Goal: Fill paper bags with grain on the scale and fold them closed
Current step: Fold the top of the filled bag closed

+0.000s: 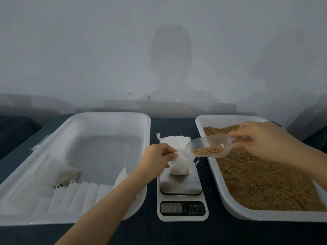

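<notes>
While the left hand (155, 157) pinches the upper edge of a small paper bag (178, 167) and holds its mouth open, the right hand (263, 140) grips the handle of a clear scoop (210, 145) with curled fingers. The lip of the scoop is right at the mouth of the bag. The bag stands on the steel plate of the scale (182, 193), directly below the left fingers. A little grain (208, 150) lies in the front part of the scoop, which tilts down toward the bag.

The step in hand, as I judge it, is the filling; the folding is not yet begun. The display (171, 208), nearer to the person than both hands, shows digits, but I cannot read them surely.

Under the right hand lies a white tray (230, 118) full of grain. On the outer side of the left hand a second tray (106, 114) holds a row of flat bags (85, 195).

The next move probably calls for a slow tipping of the scoop, with an eye on the number. The left hand should not press the bag down, because this would change the weight. The mouth is narrow, so some grain could fall beside it.
</notes>
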The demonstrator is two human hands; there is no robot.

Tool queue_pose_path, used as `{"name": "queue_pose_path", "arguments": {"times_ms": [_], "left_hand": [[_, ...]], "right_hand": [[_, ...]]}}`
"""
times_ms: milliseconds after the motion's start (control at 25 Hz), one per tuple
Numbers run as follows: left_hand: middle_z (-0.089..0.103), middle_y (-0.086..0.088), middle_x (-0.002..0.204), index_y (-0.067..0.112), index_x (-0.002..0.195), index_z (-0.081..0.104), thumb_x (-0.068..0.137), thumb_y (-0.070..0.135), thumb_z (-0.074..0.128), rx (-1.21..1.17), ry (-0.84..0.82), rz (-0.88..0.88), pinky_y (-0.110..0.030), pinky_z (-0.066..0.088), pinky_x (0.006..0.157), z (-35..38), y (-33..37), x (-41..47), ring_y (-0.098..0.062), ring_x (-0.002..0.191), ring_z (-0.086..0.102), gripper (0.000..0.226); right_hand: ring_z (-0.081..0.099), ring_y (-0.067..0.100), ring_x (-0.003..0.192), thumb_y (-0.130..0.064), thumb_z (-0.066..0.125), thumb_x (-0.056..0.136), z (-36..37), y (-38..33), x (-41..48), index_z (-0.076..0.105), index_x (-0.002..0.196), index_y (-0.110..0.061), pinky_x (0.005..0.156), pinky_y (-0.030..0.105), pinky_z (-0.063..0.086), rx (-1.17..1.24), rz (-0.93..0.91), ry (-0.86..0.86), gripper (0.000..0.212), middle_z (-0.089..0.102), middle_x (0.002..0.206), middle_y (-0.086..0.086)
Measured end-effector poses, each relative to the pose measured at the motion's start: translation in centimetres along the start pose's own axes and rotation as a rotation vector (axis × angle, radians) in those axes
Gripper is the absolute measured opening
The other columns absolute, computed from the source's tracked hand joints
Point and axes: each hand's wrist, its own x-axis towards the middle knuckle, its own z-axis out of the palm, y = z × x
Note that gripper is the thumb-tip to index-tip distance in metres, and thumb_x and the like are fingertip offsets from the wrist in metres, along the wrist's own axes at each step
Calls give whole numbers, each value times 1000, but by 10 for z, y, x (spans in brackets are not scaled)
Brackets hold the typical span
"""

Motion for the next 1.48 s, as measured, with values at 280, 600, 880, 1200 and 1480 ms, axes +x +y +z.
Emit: {"name": "queue_pose_path", "arguments": {"times_ms": [280,600,880,1200,1480], "left_hand": [[71,-2,86,16,86,68,88,14,67,12,4,11,-23,58,65,1,-3,2,-19,83,68,3],[71,-3,89,20,85,67,89,17,67,24,-4,11,-30,59,71,1,-6,3,-21,82,68,5],[71,-2,89,19,86,68,89,17,66,28,-6,12,-30,59,72,1,-6,4,-20,81,69,3],[71,-1,88,22,83,66,88,18,67,33,-4,16,-31,59,72,1,-7,4,-20,80,69,8],[70,2,84,16,87,68,89,17,66,31,10,23,-32,59,71,1,-7,3,-22,79,69,3]], "right_hand": [[43,0,86,-53,52,87,-9,-13,16,53,124,-49,96,32,33,-225,-95,43,36,44,92,-25],[54,4,90,-51,52,88,-12,-14,23,58,115,-49,95,33,33,-276,-141,48,28,56,96,-20],[55,6,93,-51,53,88,-13,-16,24,56,120,-48,96,33,32,-283,-131,40,32,56,98,-17],[55,7,98,-50,52,89,-14,-19,23,54,122,-48,99,33,29,-285,-126,28,34,56,103,-17],[48,4,84,-50,55,87,-7,-13,17,54,122,-48,92,33,37,-212,-70,2,35,47,90,-21]]}}
